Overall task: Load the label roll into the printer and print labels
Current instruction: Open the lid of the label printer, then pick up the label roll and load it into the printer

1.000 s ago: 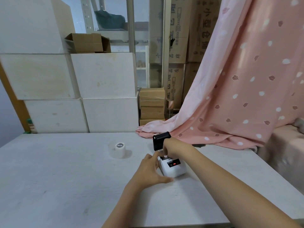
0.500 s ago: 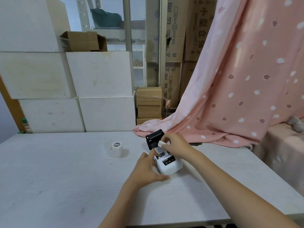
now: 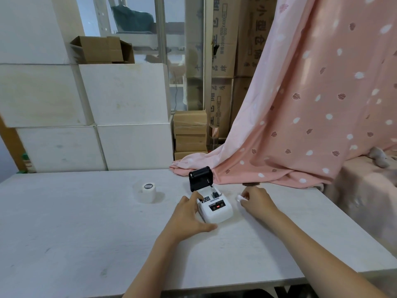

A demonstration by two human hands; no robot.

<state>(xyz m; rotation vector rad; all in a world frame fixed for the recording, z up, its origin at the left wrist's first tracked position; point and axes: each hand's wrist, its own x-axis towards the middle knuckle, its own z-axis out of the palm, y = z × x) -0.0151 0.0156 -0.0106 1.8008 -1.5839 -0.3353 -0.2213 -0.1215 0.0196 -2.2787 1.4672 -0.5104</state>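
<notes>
resting on the white table (image 3: 64, 233), the small white printer (image 3: 217, 210) has its black lid (image 3: 200, 178) flipped up; a red light shows on its front panel, whose print is too small to read. the left hand (image 3: 187, 216) cups the printer's left side. the right hand (image 3: 256, 201), just right of it, pinches a small white piece (image 3: 240, 198). a label roll (image 3: 147, 192) stands well left. cardboard cartons (image 3: 223, 39) behind carry chinese characters.
</notes>
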